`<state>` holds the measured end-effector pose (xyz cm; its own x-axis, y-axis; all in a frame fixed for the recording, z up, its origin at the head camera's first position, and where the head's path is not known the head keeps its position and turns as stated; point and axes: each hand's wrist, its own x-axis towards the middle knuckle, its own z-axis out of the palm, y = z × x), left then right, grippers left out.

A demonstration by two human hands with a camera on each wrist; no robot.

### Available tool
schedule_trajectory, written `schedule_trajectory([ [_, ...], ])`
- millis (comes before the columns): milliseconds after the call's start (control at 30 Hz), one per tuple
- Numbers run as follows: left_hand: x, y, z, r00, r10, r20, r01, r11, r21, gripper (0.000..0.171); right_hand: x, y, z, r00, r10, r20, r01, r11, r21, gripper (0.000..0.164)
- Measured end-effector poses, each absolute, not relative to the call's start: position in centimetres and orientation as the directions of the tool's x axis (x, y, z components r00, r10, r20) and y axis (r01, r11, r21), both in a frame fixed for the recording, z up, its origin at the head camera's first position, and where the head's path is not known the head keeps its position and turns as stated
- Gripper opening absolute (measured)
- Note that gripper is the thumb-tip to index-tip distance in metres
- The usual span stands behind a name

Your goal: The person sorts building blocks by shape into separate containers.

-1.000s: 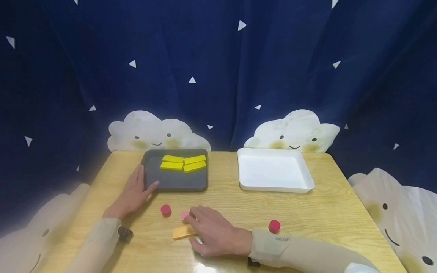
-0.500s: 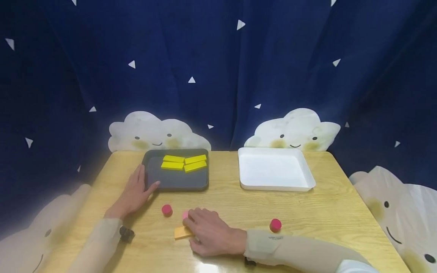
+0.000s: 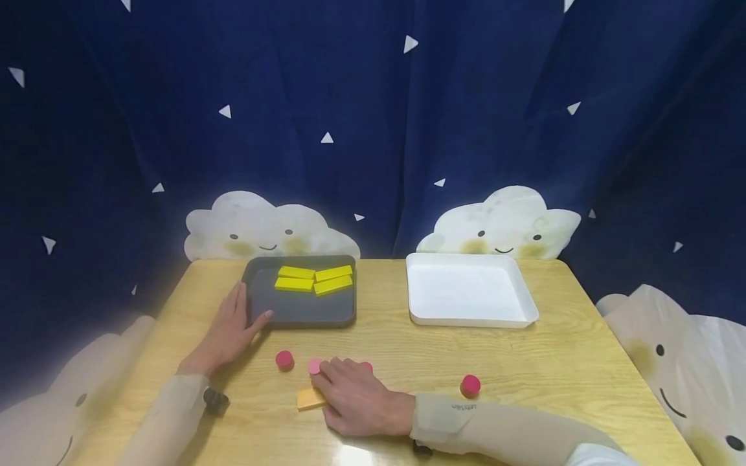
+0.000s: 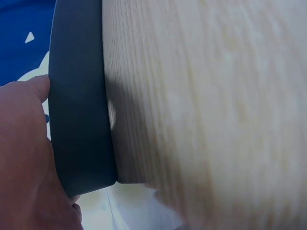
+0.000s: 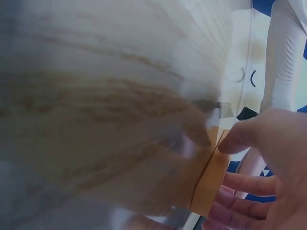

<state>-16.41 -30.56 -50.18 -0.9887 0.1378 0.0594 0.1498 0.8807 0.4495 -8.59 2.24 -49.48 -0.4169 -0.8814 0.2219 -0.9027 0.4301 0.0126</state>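
Note:
My left hand (image 3: 226,330) rests at the near left corner of a dark grey tray (image 3: 291,312), its fingers lying along the side and its thumb on the front wall. Yellow blocks (image 3: 294,284) lie flat in two rows inside. My right hand (image 3: 361,401) pinches an orange rectangular block (image 5: 211,184) on the table, thumb on one side and fingers on the other; only the block's left end shows in the head view. A pink disc (image 3: 315,366) lies just beyond the fingers, and a red piece (image 3: 366,367) peeks out behind the knuckles.
A white tray (image 3: 472,320) stands at the back right. One red cylinder (image 3: 284,360) sits in front of the grey tray, and another red cylinder (image 3: 470,386) beyond the right forearm. A dark blue curtain (image 3: 373,129) hangs behind the table.
My right hand has shifted slightly left and closed in on the orange block. More of the red piece behind it now shows. My left hand stays on the grey tray.

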Motion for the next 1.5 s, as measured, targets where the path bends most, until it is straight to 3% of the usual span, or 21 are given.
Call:
schedule_trajectory([
  [933, -16.2, -30.6, -51.0, -0.984, 0.139, 0.111, 0.176, 0.856, 0.487, 0.106, -7.9, 2.7, -49.5, -0.432, -0.876, 0.214, -0.902, 0.418, -0.11, 0.034],
  [1267, -16.3, -30.4, -50.2, -0.989, 0.138, 0.057, 0.149, 0.87, 0.47, 0.104, -7.7, 3.2, -49.2, -0.437, -0.873, 0.218, -0.899, 0.417, -0.134, 0.03],
  [1500, -16.3, -30.4, -50.4, -0.986, 0.142, 0.089, 0.167, 0.865, 0.473, 0.105, -7.5, 3.7, -48.5, -0.439, -0.867, 0.236, -0.898, 0.419, -0.132, 0.028],
])
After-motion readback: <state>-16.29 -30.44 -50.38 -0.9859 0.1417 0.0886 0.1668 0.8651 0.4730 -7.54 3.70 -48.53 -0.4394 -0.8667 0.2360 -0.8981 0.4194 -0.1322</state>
